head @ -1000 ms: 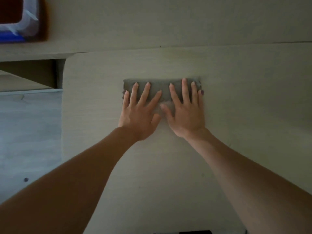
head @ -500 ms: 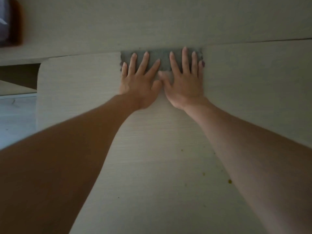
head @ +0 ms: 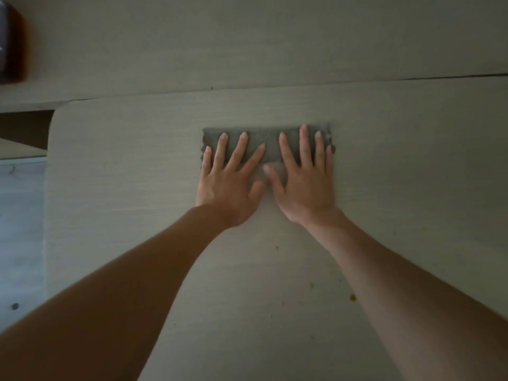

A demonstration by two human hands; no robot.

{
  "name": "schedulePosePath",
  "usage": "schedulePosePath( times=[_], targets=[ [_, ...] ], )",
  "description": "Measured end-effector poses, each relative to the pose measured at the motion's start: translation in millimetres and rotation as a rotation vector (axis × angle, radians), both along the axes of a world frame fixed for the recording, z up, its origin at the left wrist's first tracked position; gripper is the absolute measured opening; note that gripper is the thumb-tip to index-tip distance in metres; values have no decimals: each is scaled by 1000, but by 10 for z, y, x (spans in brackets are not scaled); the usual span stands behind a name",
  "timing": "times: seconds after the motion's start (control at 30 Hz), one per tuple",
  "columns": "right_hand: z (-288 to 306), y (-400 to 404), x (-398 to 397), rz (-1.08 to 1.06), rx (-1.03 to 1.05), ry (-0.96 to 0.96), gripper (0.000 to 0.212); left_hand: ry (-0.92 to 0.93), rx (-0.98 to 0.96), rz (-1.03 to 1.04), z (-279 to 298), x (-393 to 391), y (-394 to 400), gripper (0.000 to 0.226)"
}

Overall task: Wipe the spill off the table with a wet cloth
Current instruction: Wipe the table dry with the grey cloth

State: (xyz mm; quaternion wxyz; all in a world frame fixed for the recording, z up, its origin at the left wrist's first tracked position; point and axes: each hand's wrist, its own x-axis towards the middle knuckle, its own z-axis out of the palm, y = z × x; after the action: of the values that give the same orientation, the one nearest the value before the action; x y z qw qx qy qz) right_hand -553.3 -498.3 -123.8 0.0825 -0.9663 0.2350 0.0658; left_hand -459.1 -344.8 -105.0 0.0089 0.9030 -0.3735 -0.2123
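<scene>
Head view: left hand (head: pixel 228 188), right hand (head: pixel 305 185) spread flat, pressing cloth (head: pixel 269 144) on surface (head: pixel 412 174); soft, limp, likely bunches; press through palms.

Both hands (head: pixel 229 185) (head: pixel 303 185) press the grey cloth (head: pixel 268 141) flat on the table (head: pixel 137 188).

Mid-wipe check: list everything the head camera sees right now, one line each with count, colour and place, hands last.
cloth: one, grey, flat on the table under both sets of fingers
table: one, pale wood grain, filling most of the view
spill spots: a few, yellowish, on the table near the right forearm, nearer the camera than the cloth
dark object: one, brown, blurred, upper left corner; cannot tell what it is
floor: pale grey, left of the table edge
left hand: one, fingers spread straight, pressing the cloth's left half
right hand: one, fingers straight, pressing the cloth's right half
</scene>
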Motion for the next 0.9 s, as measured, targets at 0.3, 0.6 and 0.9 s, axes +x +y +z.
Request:
schedulePosePath(
  times=[0.3,0.6,0.9],
  targets=[
    [-75,-820,732,-98,48,81,79,-14,-57,36,-65,613,-879,81],
    [50,-716,396,-63,108,128,78,23,-1,27,49,399,-790,72],
    [54,-479,-405,-10,107,131,77,33,17,14,25,-394,-455,79]
  ],
)
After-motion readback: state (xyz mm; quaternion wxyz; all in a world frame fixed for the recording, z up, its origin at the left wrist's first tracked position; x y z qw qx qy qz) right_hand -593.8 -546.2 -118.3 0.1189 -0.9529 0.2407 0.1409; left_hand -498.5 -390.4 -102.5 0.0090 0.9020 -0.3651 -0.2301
